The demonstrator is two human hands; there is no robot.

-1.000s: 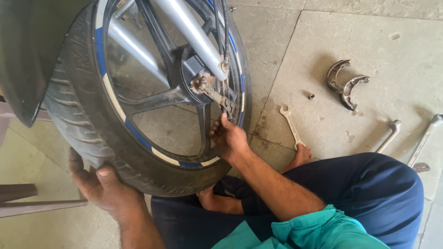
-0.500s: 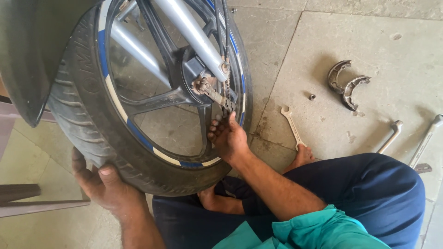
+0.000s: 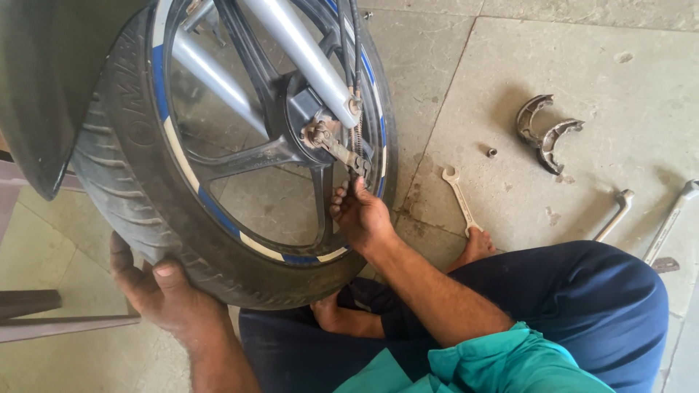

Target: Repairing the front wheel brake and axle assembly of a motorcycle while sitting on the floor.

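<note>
A motorcycle front wheel with a black tyre, blue-and-white rim stripe and black spokes fills the upper left, held between silver fork legs. My left hand grips the tyre's lower edge from underneath. My right hand reaches up to the brake lever arm by the hub, fingertips pinched at the cable end there. What the fingers hold is too small to tell.
On the stone floor to the right lie an open-ended spanner, a small nut, a pair of brake shoes and two long metal tools. My legs in dark blue trousers sit below.
The view has shifted slightly. My right hand has stayed at the brake arm with small finger movements; my left hand keeps its hold under the tyre.
</note>
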